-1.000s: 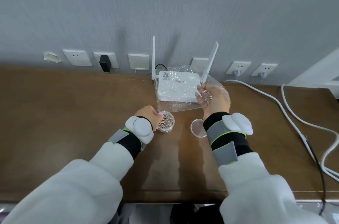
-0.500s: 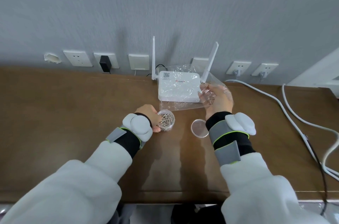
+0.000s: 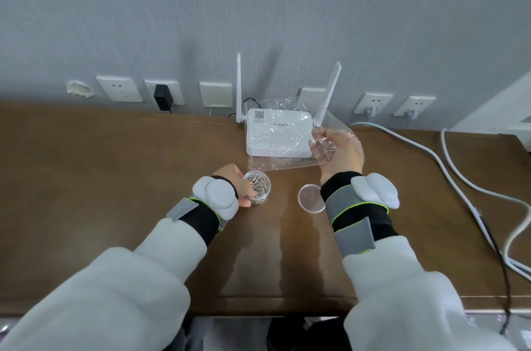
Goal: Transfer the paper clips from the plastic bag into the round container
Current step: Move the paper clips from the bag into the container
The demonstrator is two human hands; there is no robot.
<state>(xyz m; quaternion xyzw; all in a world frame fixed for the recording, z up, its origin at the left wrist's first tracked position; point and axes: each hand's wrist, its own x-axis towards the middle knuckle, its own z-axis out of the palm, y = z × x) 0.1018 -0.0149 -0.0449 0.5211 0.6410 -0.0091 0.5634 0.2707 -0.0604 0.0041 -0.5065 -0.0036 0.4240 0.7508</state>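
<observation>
On the brown counter (image 3: 115, 178), a clear lid (image 3: 311, 198) lies flat just beside the right wrist. The left hand (image 3: 230, 184) curls its fingers round the round container (image 3: 257, 192), which is filled with paper clips (image 3: 258, 184). Farther back, the right hand (image 3: 342, 154) pinches the plastic bag (image 3: 284, 135), raised in front of a white router (image 3: 277, 132); a few clips sit in the bag at the palm.

Router (image 3: 277, 146) top: QR code (image 3: 259, 114) at back-left corner, tiny print under it too blurred to read. Red logo (image 3: 283, 125) w/ characters beside it, prob. a brand, illegible.
</observation>
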